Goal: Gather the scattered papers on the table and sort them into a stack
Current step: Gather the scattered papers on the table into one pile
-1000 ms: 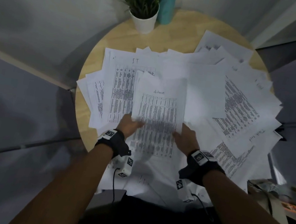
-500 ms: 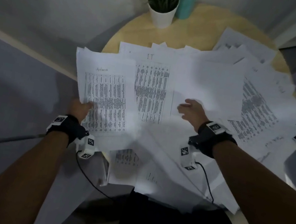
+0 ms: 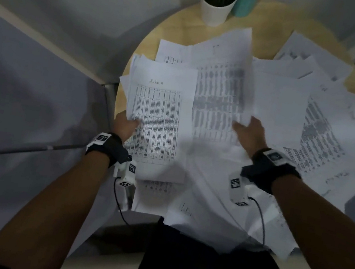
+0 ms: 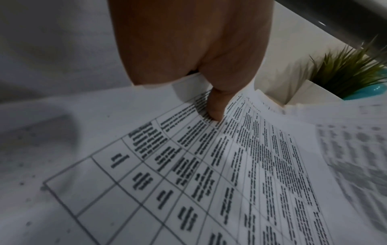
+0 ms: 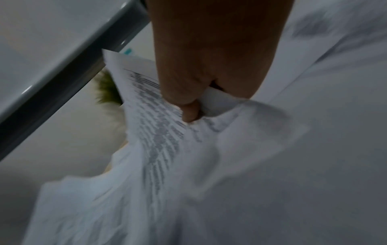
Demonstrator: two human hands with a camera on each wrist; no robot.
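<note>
Many white printed papers (image 3: 316, 123) lie scattered and overlapping across the round wooden table (image 3: 178, 30). My left hand (image 3: 125, 124) pinches a thin stack of table-printed sheets (image 3: 158, 117) at its left edge, thumb on top (image 4: 215, 107). My right hand (image 3: 247, 131) pinches the lower right edge of another printed sheet (image 3: 221, 95), which is lifted off the pile and blurred. In the right wrist view the thumb (image 5: 189, 112) presses that sheet (image 5: 159, 132) against the fingers beneath.
A potted green plant (image 3: 216, 4) in a white pot stands at the table's far edge, with a teal bottle (image 3: 246, 1) beside it. Grey walls and a metal rail (image 3: 31, 147) close in on the left. Papers overhang the near edge toward my lap.
My left hand has carried the stack from the left of the table back toward the middle. My right hand has taken hold of a printed sheet and lifted it off the pile.
</note>
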